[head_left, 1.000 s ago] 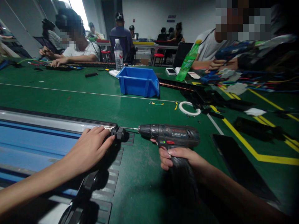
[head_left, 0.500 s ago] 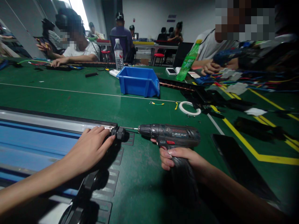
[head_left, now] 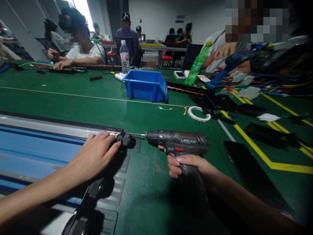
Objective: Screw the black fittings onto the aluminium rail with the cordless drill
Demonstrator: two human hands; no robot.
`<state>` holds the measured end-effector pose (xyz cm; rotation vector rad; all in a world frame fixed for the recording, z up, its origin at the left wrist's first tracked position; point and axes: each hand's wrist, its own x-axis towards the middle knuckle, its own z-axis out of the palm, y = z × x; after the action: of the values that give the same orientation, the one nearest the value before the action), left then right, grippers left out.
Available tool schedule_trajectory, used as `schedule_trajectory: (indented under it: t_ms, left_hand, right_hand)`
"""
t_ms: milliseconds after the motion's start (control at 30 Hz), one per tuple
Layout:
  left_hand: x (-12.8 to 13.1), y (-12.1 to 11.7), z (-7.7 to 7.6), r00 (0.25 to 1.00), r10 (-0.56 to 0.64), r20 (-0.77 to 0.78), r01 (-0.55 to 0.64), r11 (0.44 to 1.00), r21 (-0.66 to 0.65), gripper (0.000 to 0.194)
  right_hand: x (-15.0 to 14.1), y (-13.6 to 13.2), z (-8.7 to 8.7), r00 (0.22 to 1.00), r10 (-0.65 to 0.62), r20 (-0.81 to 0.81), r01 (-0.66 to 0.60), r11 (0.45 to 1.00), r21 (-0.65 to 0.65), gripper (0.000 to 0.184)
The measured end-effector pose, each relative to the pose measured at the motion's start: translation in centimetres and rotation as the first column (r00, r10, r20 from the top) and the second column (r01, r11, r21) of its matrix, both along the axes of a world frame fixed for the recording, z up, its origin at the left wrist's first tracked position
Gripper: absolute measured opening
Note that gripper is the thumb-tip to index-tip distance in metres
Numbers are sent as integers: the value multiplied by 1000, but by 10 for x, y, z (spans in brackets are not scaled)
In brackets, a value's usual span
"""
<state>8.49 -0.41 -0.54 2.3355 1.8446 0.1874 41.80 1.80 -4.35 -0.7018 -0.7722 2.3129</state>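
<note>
My right hand (head_left: 189,163) is wrapped round the handle of a black cordless drill (head_left: 188,142), which lies level and points left. Its long thin bit (head_left: 135,134) reaches the end of a long metal profile (head_left: 53,126); the exact contact at the tip is too small to make out. Over that same end lies my left hand (head_left: 97,153), fingers curled on top and thumb against a black cable gland (head_left: 127,140). Blue panelling (head_left: 31,143) runs along the profile's near side. More black fittings (head_left: 97,189) sit below my left wrist.
Beyond the drill stand a blue bin (head_left: 144,86), a water bottle (head_left: 124,58) and a green bottle (head_left: 197,67). A white tape ring (head_left: 199,119) and a dark flat panel (head_left: 251,173) lie to the right. Co-workers sit across the green table (head_left: 85,101), one beside bundled wires (head_left: 269,81).
My hands, the drill and the profile hold nearly the same place. Across the table at right, a co-worker's hand has lifted off the blue tool area; the left co-worker's raised hand has lowered.
</note>
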Motion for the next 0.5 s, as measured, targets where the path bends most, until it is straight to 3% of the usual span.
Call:
schedule_trajectory:
  t_ms: [500]
  left_hand:
    - [0,0,1,1000,-4,-9,4,1000,-19,41]
  right_hand:
    - [-1,1,1,1000,9,-17,-9,1000,12,43]
